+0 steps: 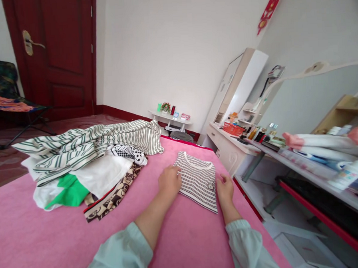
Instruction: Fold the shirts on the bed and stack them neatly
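A folded striped T-shirt [196,181], white with dark lines and a small chest patch, lies flat on the pink bed cover [184,241], its collar toward the far side. My left hand [170,179] rests at the shirt's left edge, its fingers loosely bent and holding nothing that I can see. Close beside the right edge is my right hand [225,187], fingers apart and slightly curled, with nothing in them. Whether its fingertips touch the fabric I cannot tell.
Left on the bed is a loose clothes pile [108,165] with green-striped, white, green and brown patterned pieces. A dressing table [227,147] with a red basket [233,128] stands at right, near a cluttered glass-topped table [312,163]. A folding chair [6,103] is by the door.
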A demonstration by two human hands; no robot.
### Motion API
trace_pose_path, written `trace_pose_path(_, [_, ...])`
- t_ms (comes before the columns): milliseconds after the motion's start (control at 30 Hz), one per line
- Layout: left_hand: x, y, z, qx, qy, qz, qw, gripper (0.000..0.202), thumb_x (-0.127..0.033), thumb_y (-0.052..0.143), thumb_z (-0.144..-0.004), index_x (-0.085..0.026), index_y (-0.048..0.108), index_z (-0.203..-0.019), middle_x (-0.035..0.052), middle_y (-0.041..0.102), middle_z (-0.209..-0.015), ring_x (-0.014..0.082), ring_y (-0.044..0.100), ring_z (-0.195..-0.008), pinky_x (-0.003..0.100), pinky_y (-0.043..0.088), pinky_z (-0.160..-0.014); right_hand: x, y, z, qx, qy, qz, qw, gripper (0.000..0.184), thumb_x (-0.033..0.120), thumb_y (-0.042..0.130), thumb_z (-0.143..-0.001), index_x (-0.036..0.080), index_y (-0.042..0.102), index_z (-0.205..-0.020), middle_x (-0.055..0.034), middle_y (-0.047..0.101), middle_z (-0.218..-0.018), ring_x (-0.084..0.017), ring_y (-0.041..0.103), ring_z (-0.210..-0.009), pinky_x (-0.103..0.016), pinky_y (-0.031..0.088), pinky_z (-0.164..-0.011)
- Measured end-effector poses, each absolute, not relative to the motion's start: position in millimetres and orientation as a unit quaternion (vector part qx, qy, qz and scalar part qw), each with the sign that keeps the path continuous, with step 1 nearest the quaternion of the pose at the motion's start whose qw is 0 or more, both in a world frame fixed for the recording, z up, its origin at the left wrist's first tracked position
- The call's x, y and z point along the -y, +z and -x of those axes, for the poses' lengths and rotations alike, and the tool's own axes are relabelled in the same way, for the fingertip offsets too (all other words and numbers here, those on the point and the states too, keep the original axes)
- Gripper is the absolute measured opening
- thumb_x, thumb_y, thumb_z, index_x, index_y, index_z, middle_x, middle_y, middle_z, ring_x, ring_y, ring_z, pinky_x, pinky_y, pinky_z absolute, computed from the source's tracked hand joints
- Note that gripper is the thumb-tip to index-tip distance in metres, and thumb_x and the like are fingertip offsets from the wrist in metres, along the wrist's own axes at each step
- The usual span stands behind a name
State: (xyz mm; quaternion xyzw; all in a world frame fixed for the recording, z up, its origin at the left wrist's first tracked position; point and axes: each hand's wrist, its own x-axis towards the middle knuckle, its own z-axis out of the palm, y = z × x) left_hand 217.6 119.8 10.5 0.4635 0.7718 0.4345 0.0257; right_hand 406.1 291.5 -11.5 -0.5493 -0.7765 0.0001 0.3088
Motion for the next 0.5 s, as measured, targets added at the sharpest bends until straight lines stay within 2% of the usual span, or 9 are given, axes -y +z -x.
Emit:
trace_pose_path(67, [-116.7, 5.4, -198.1, -0.805, 0.419, -0.418, 0.025, 0.029, -0.023, 0.047, -0.085, -0.021, 0.066, -0.106, 0.0080, 0.067, -0.108, 0.0235, 0.060, -0.099, 0.033, 0.045, -0.081, -285.3, -14.0, -399.3, 0.777, 0.024, 0.523, 0.350, 0.044, 0.021, 0.032, -0.083, 0.009, 0.058, -0.117, -0.0139, 0.062, -0.119, -0.020, 0.057, -0.110, -0.029, 0.044, -0.094])
trace_pose_path(167, [-113.4, -0.6, -184.7, -0.832, 0.397, -0.385, 0.040, 0.026, -0.031, 0.048, -0.086, -0.021, 0.069, -0.096, 0.0071, 0.071, -0.095, 0.0237, 0.063, -0.089, 0.030, 0.045, -0.071, -267.1, -7.2, -384.0, 0.811, 0.095, 0.405, 0.410, 0.032, 0.022, 0.039, -0.083, 0.016, 0.064, -0.101, -0.0090, 0.066, -0.112, -0.019, 0.057, -0.108, -0.028, 0.043, -0.095])
trace_pose_path(267, [-114.4, -5.1, -186.3, -0.840, 0.387, -0.377, 0.044, 0.027, -0.038, 0.048, -0.086, -0.023, 0.071, -0.089, 0.0058, 0.072, -0.090, 0.0238, 0.064, -0.086, 0.029, 0.044, -0.066, -237.7, 2.5, -365.7, 0.866, 0.162, 0.270, 0.389, 0.022, 0.026, 0.047, -0.084, 0.020, 0.067, -0.091, -0.0057, 0.069, -0.103, -0.019, 0.059, -0.102, -0.029, 0.043, -0.093])
trace_pose_path(333, [-117.5, -6.7, -187.7, -0.844, 0.383, -0.374, 0.042, 0.026, -0.038, 0.049, -0.085, -0.024, 0.071, -0.090, 0.0057, 0.072, -0.090, 0.0234, 0.064, -0.086, 0.029, 0.044, -0.066, -215.7, 5.8, -353.6, 0.904, 0.172, 0.204, 0.334, 0.021, 0.032, 0.055, -0.083, 0.021, 0.068, -0.097, -0.0046, 0.067, -0.109, -0.018, 0.058, -0.106, -0.029, 0.041, -0.096])
trace_pose_path(433, [-126.3, -6.3, -181.7, -0.846, 0.378, -0.373, 0.043, 0.023, -0.034, 0.052, -0.084, -0.023, 0.071, -0.091, 0.0057, 0.073, -0.091, 0.0224, 0.065, -0.086, 0.028, 0.044, -0.067, -188.7, 3.9, -340.1, 0.950, 0.158, 0.130, 0.235, 0.046, 0.040, 0.065, -0.079, 0.025, 0.059, -0.122, -0.0054, 0.055, -0.134, -0.022, 0.047, -0.124, -0.037, 0.032, -0.107])
trace_pose_path(500, [-136.7, -4.6, -172.9, -0.843, 0.375, -0.383, 0.044, 0.021, -0.031, 0.055, -0.082, -0.022, 0.071, -0.091, 0.0054, 0.073, -0.092, 0.0211, 0.065, -0.087, 0.027, 0.045, -0.070, -179.0, -0.3, -335.1, 0.966, 0.147, 0.112, 0.183, 0.054, 0.041, 0.062, -0.082, 0.027, 0.050, -0.133, -0.0052, 0.045, -0.143, -0.024, 0.038, -0.133, -0.044, 0.023, -0.112])
